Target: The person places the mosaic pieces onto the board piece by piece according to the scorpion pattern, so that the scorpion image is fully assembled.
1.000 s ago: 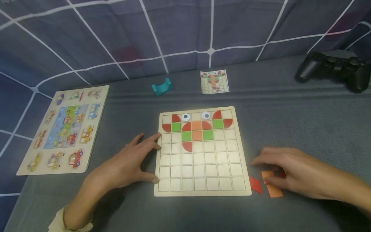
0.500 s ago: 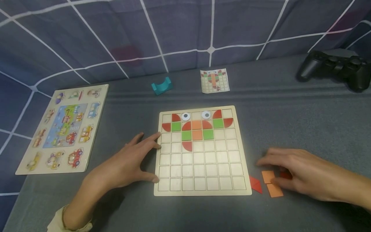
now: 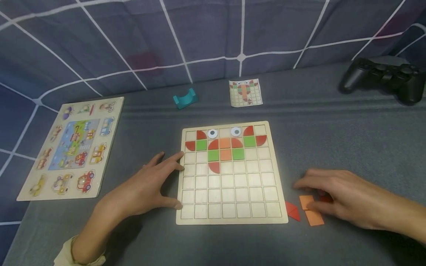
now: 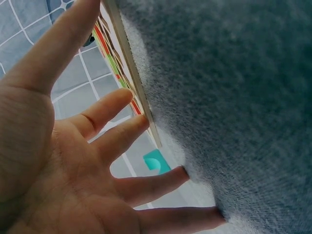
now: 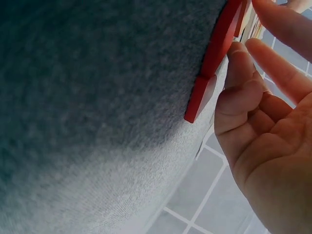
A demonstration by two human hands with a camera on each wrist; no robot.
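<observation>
In the head view a wooden grid board (image 3: 229, 195) lies at the centre. Red quarter-round, green and orange tiles and two eye tiles fill part of its upper rows. My left hand (image 3: 143, 192) has its fingers spread, thumb and fingertips against the board's left edge. To the right of the board, my right hand (image 3: 342, 195) is over loose tiles with its thumb at two orange tiles (image 3: 314, 218). Its index finger extends and the others bend, with nothing seen between them. A red tile (image 3: 327, 198) shows partly behind the thumb; red tiles (image 5: 199, 100) also appear in the right wrist view.
Red triangle tiles (image 3: 292, 211) lie by the board's lower right corner. Behind the board are a pattern card (image 3: 246, 98) and a teal curved piece (image 3: 185, 99). A vehicle peg puzzle (image 3: 106, 159) lies left; a black game controller (image 3: 382, 83) sits back right.
My right hand has shifted slightly right, its thumb sliding off the upper orange tile so more of it shows. The left hand and the board stay still.
</observation>
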